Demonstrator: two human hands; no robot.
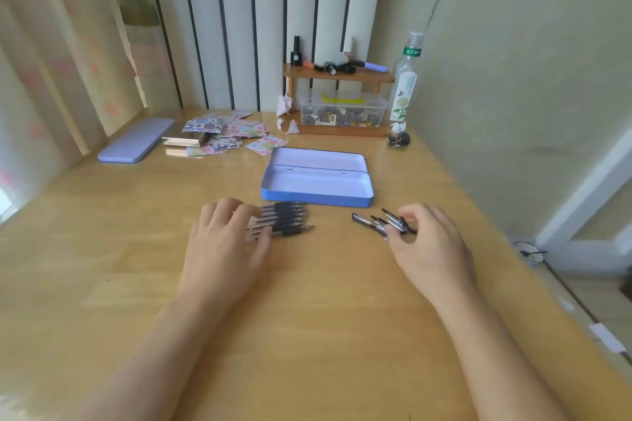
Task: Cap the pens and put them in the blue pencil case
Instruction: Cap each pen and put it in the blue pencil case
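Note:
An open blue pencil case [316,196] lies on the wooden desk with its lid [318,158] folded back and nothing inside. Just in front of it, several uncapped black pens [287,219] lie side by side, tips pointing right. My left hand [227,243] rests flat on their left ends with the fingers spread. To the right, a small pile of pen caps [379,221] lies on the desk. My right hand [429,243] hovers at that pile, with thumb and fingers curled around the nearest caps; whether it grips one is unclear.
A closed purple case [136,140] lies at the far left. Patterned paper squares [225,133] and a wooden block are scattered behind. A small wooden shelf [338,75], a clear box [342,111] and a bottle [407,79] stand at the back right. The desk's right edge runs beside my right arm.

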